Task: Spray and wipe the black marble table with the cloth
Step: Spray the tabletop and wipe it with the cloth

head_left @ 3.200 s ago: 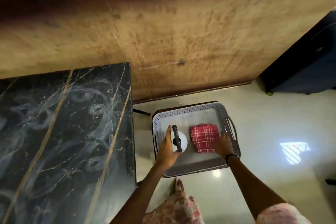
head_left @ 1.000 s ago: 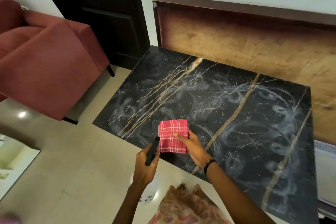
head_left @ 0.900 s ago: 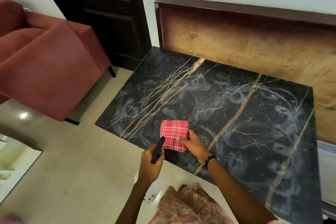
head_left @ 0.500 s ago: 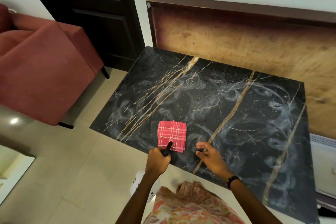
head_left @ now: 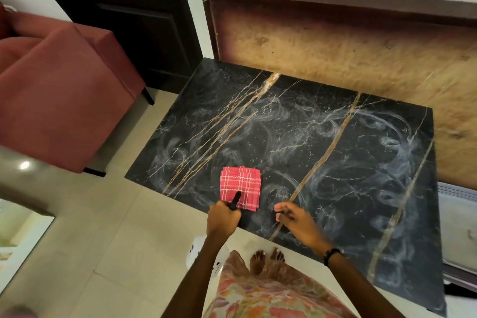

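Cloth (head_left: 240,186) lies folded; left hand (head_left: 223,219) fingers grip sprayer (head_left: 235,200), right hand (head_left: 296,222) loosely spread.

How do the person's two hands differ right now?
The left hand is closed around the black top of a spray bottle, while the right hand holds nothing, its fingers loosely spread. The left hand sits at the table's near edge, just below the red cloth; the right hand hovers over the marble, off to the cloth's right. Only the right wrist wears a dark band. Neither hand touches the cloth.
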A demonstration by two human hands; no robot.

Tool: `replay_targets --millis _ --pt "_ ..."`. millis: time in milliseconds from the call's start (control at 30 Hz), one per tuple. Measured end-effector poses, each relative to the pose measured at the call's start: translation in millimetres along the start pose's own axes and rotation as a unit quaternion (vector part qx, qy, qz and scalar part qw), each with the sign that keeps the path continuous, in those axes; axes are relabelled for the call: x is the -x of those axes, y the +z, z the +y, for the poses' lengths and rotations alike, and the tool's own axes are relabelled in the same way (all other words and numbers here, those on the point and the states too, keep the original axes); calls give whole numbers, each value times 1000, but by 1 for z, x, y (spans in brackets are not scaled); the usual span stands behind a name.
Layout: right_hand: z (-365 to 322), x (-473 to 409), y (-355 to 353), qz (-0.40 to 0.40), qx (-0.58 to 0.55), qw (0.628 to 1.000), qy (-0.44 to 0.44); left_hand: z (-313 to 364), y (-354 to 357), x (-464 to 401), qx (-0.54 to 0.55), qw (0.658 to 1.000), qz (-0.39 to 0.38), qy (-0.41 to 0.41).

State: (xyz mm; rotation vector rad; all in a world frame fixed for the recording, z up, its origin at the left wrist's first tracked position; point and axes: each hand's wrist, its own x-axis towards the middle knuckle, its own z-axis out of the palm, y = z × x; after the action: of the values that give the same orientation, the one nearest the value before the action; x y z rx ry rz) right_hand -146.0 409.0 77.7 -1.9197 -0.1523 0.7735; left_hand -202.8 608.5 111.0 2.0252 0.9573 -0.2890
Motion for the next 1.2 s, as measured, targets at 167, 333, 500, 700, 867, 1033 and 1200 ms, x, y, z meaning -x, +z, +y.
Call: replay_targets --millis 167,333,500,700,867,1033,1200 --pt "1 2 -5 -6 -3 1000 -10 9 1 0 -12 1000 -7 11" --pt "-2 1 -7 -6 -18 1000 -11 8 -1 -1 -10 1000 8 -7" --pt "-5 3 -6 -15 -19 1000 -16 4 -7 -1 -1 999 31 -41" --pt "-6 4 -7 -22 -17 999 -17 -8 -10 3 -20 999 17 -39" --pt "-7 5 -8 -25 -13 1000 -12 -15 -3 13 -18 999 6 -37" --pt "-6 5 -8 -28 -9 999 -14 -5 6 21 -29 999 -13 -11" --pt "-9 6 -10 -26 -5 999 -19 7 14 21 -44 998 -41 16"
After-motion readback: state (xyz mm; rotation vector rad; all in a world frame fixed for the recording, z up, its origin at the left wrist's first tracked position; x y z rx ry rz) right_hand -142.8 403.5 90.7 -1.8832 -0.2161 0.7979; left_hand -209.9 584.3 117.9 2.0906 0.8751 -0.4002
